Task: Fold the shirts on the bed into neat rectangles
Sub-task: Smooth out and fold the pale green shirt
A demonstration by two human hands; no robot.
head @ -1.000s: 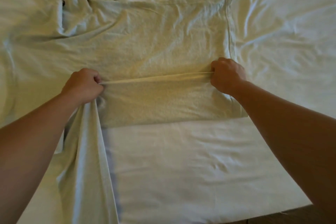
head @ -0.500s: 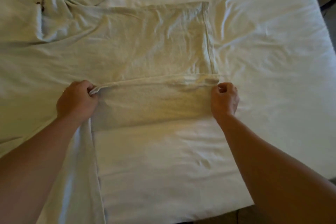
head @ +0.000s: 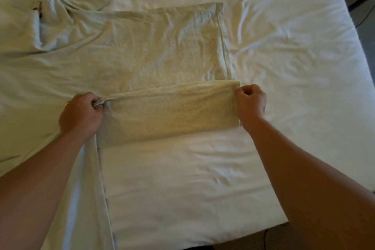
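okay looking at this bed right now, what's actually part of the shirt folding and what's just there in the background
Part of the job:
- pale shirt, its near edge folded over
- left hand pinching the fold's left end
- right hand pinching the fold's right end
- bed sheet under it

Just there:
- floor past the bed's right edge
- dark cable on that floor

Materials: cloth surfaces, matt finish.
Shirt (head: 158,50): soft, creased pale knit cloth. Bed sheet (head: 284,67): smoother, wrinkled white woven cloth.
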